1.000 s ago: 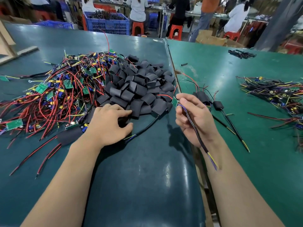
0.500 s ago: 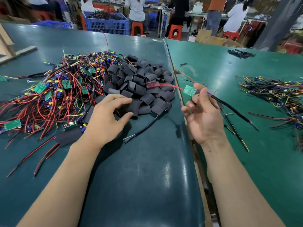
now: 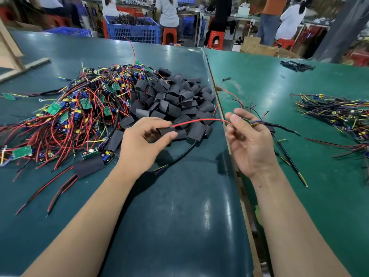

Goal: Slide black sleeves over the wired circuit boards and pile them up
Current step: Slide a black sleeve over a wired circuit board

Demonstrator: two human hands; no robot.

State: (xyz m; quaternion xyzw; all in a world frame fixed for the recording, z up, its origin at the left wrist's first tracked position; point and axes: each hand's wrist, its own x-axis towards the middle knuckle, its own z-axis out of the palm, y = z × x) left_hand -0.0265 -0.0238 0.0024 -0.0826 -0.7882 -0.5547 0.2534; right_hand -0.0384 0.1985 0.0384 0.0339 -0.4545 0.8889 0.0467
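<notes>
A black sleeve (image 3: 163, 130) is pinched in the left hand (image 3: 142, 143), and a red wire (image 3: 199, 121) is already led into its mouth. The wired board's leads (image 3: 259, 123) are gripped by the right hand (image 3: 250, 142); the board itself cannot be made out behind the fingers. The sleeve could be flattened by too hard a pinch, so that the board is caught at the opening. The thin wire could be bent or pulled off if tugged. Loose sleeves (image 3: 175, 100) are heaped just beyond the hands on the table (image 3: 179, 216), bare boards (image 3: 69, 112) lie to the left, and finished ones (image 3: 283, 140) lie to the right. No brand or writing can be read.
</notes>
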